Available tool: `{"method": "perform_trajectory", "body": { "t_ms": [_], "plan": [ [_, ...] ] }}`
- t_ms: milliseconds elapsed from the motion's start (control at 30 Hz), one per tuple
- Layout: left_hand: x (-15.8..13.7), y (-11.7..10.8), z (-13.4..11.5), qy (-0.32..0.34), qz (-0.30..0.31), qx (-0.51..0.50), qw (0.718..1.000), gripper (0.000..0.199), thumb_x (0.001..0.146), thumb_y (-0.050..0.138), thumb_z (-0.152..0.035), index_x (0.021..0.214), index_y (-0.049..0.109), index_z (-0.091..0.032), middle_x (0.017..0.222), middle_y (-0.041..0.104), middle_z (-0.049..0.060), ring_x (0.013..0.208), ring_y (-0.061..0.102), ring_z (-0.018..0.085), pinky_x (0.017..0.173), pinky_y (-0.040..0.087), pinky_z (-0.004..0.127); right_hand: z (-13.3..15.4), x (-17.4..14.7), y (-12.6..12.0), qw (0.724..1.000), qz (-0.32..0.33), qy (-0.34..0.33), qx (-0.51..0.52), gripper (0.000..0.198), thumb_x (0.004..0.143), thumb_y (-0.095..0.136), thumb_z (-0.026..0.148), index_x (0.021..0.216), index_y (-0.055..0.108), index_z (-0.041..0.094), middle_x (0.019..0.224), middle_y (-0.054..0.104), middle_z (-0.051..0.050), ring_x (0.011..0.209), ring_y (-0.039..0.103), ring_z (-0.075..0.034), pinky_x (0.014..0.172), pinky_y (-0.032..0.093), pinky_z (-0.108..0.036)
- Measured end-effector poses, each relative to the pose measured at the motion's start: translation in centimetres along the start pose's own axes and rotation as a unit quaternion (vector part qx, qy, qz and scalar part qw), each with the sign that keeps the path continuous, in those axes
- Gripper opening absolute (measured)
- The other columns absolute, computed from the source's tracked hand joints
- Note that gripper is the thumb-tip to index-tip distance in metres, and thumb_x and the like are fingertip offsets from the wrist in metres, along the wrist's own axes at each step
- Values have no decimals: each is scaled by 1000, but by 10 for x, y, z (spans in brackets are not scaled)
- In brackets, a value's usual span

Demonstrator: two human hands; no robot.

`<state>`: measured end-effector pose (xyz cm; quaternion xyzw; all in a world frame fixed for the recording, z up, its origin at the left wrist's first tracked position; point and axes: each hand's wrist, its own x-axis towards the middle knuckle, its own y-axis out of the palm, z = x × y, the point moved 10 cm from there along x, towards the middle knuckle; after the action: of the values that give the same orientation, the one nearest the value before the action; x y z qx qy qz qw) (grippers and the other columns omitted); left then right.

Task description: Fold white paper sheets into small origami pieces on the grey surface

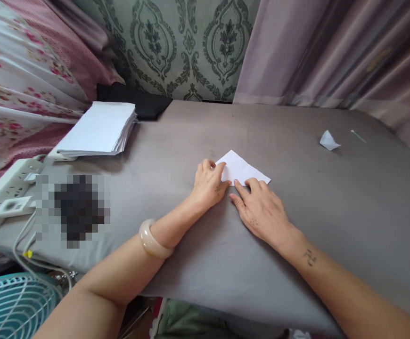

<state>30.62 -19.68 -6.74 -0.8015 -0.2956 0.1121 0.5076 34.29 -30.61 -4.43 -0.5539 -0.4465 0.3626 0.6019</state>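
Observation:
A white sheet of paper [240, 170], folded into a triangle, lies flat on the grey cloth with its peak pointing away from me. My left hand [210, 182] covers the triangle's left corner, fingers curled onto the paper and thumb at its near edge. Above that wrist sits a pale bangle [152, 241]. My right hand [261, 207] rests palm down along the right part of the near edge. Its fingers are spread, the index fingertip touching the paper and the thumb lying on the cloth. The left corner is partly hidden by my fingers.
A stack of white paper [99, 128] lies at the far left by a black item [151, 107]. A small folded paper piece [328, 140] and a cotton swab [358, 136] lie far right. A power strip [14, 188], cables and a fan [14, 306] are at left.

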Motion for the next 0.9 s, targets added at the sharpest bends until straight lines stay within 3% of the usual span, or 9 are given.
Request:
{"method": "perform_trajectory", "body": {
  "t_ms": [100,300,500,600,767,900],
  "plan": [
    [0,-5,9,-41,-6,2,999,62,80,63,-46,132,43,-17,134,38,18,120,39,34,98,36,48,-8,-2,-1,999,-8,29,-24,51,97,31,45,130,56,14,106,59,-17,96,52,-29,77,45,-39],
    [11,-7,23,-70,4,-29,997,70,70,71,-51,125,50,-14,129,46,18,118,42,35,98,35,46,-15,-6,3,998,3,56,-37,55,96,34,46,123,59,4,103,59,-20,94,52,-32,71,46,-41],
    [21,-14,37,-111,-16,-118,987,41,82,59,-31,120,54,-15,101,63,9,97,58,22,87,45,37,-18,-5,3,998,3,67,4,52,96,34,42,121,58,3,110,57,-22,102,50,-32,81,46,-42],
    [17,-17,40,-136,-11,-125,983,39,81,58,-26,118,53,-15,92,64,7,87,60,20,80,47,34,-23,-3,4,997,-1,73,27,49,97,33,39,120,58,4,113,56,-21,103,50,-31,83,45,-41],
    [6,-18,40,-158,36,-130,978,50,76,59,-22,124,48,-15,89,65,6,84,60,20,73,47,31,-38,10,11,994,-20,54,89,43,98,29,34,116,61,11,117,56,-17,108,50,-30,86,46,-41],
    [-5,-13,26,-125,114,-154,973,74,73,58,-21,141,30,-13,82,63,4,77,59,19,68,45,28,-52,28,17,985,-43,31,162,37,97,35,32,108,65,14,121,57,-14,112,50,-28,93,44,-40]
  ]
}}
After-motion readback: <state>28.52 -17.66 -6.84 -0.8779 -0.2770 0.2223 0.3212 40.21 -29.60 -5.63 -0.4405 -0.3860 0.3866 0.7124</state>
